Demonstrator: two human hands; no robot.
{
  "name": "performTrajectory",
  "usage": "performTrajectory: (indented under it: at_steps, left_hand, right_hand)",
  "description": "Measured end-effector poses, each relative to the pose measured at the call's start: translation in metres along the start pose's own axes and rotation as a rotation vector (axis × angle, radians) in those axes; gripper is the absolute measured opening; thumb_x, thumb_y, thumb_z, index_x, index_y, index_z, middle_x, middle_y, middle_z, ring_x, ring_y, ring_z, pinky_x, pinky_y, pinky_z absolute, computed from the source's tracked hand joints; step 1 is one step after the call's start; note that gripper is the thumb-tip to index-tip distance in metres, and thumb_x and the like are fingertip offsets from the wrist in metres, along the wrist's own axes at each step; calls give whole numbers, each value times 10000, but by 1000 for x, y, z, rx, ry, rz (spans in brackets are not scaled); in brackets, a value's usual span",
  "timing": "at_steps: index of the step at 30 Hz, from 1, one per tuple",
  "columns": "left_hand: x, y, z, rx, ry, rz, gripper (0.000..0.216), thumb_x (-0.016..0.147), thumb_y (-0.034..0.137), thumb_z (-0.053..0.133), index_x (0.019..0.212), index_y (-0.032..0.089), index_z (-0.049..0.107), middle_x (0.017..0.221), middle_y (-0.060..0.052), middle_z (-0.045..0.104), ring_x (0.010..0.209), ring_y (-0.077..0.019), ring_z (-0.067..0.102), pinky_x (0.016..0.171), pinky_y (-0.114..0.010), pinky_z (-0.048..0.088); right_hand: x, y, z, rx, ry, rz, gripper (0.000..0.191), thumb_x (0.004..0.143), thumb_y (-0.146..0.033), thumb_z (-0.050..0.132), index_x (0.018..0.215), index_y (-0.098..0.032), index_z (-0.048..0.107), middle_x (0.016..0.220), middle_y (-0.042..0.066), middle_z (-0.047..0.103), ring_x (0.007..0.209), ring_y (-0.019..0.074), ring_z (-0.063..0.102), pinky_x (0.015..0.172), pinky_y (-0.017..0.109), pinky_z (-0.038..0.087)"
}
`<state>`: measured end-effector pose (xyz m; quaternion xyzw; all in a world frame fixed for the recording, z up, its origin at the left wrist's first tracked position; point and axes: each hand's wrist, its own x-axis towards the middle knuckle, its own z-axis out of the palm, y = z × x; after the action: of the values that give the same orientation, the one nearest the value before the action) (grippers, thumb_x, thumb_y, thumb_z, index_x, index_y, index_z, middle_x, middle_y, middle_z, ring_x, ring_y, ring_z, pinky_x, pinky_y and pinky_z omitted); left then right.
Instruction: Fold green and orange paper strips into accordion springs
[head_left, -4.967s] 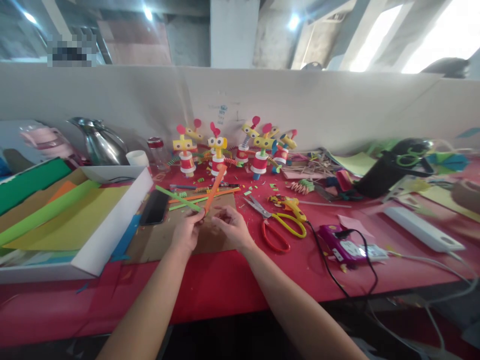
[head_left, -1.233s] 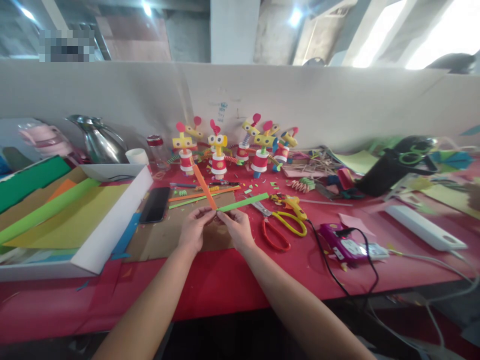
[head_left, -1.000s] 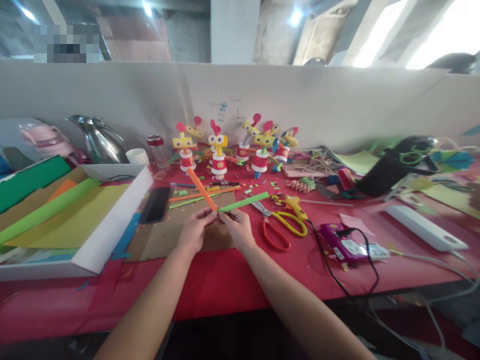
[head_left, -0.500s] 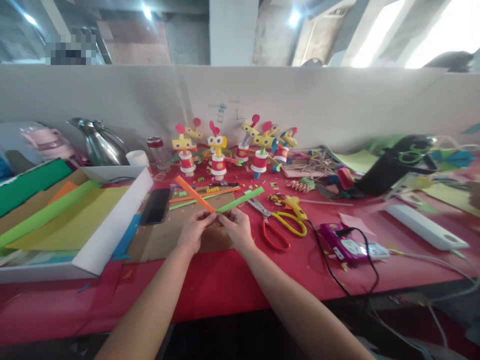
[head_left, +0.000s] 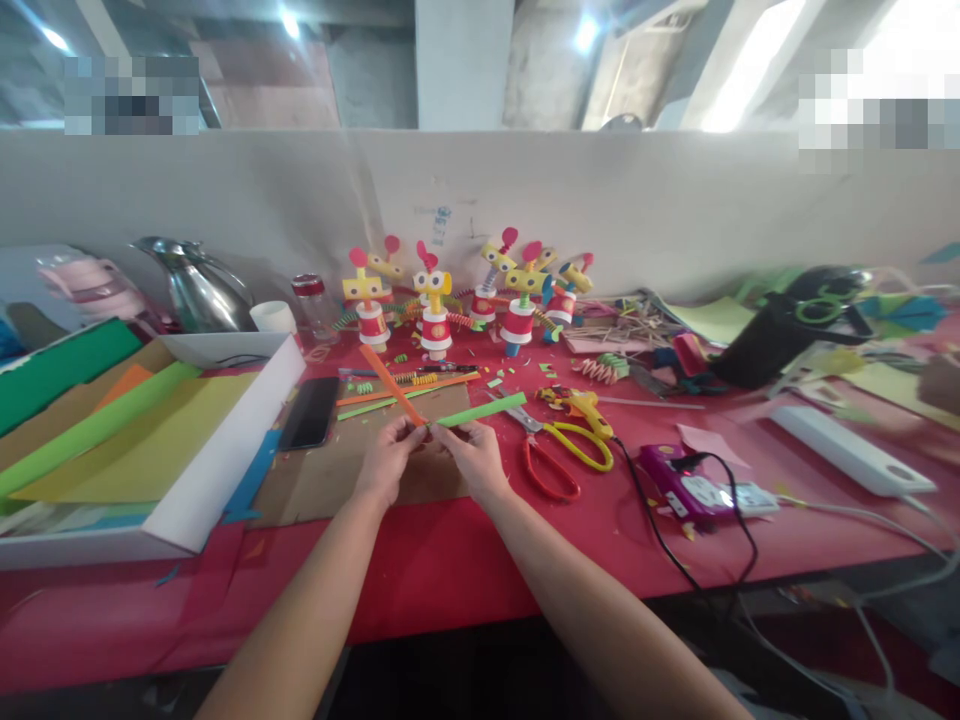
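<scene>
An orange paper strip [head_left: 390, 384] and a green paper strip [head_left: 484, 410] meet at one end, between my fingertips. My left hand [head_left: 388, 462] pinches near the orange strip's lower end, and my right hand [head_left: 474, 458] pinches by the green strip's inner end. The orange strip slants up to the left and the green one reaches out to the right. How the ends overlap is hidden by my fingers. Below my hands lies a brown cardboard sheet [head_left: 315, 490]. Scissors [head_left: 555, 445] with red and yellow handles rest just right of my right hand.
Several paper-cup figures [head_left: 436, 325] stand along the wall. A white box [head_left: 225, 455] of coloured paper and a phone [head_left: 310, 412] lie left. On the right are a yellow glue gun [head_left: 591, 412], a purple power socket [head_left: 694, 490] with cords, and a white power bank-like block [head_left: 851, 452].
The orange strip has tipped slightly more upright, and the green strip has swung a little lower, closer to level. Both hands stay in nearly the same place, still pinching.
</scene>
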<state>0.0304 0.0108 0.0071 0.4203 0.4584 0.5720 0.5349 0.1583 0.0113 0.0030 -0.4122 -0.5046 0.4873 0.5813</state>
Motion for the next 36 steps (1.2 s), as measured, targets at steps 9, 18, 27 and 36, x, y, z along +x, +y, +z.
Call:
performTrajectory:
  at_steps: [9, 18, 27, 36]
  left_hand:
    - [3, -1, -3, 114, 63, 43, 197, 610, 337, 759, 670, 174, 666, 580, 14, 586, 582, -123, 496, 613, -241, 350]
    - [10, -2, -15, 151, 150, 52, 195, 593, 332, 760, 699, 186, 685, 609, 10, 597, 612, -139, 508, 593, -241, 322]
    - [9, 4, -15, -64, 215, -16, 148, 565, 215, 779, 653, 178, 667, 590, 35, 565, 572, -95, 479, 535, -224, 304]
    - [-2, 14, -6, -538, -21, -337, 177, 628, 3, 689, 698, 162, 654, 748, -25, 671, 711, -115, 621, 650, -219, 484]
  right_hand:
    - [3, 1, -2, 19, 110, 35, 376, 707, -470, 666, 498, -168, 590, 461, -29, 509, 460, 96, 426, 469, 234, 310]
    - [11, -12, -17, 153, 249, 1, 381, 694, -501, 676, 546, -167, 568, 500, -28, 484, 479, 86, 397, 465, 231, 306]
    - [20, -16, -31, 394, 403, -32, 234, 765, -408, 558, 829, -200, 643, 631, -26, 579, 480, 92, 453, 460, 234, 337]
    - [-1, -3, 2, 63, -237, -81, 344, 690, -345, 731, 1009, -231, 672, 740, -15, 582, 638, 115, 539, 600, 228, 438]
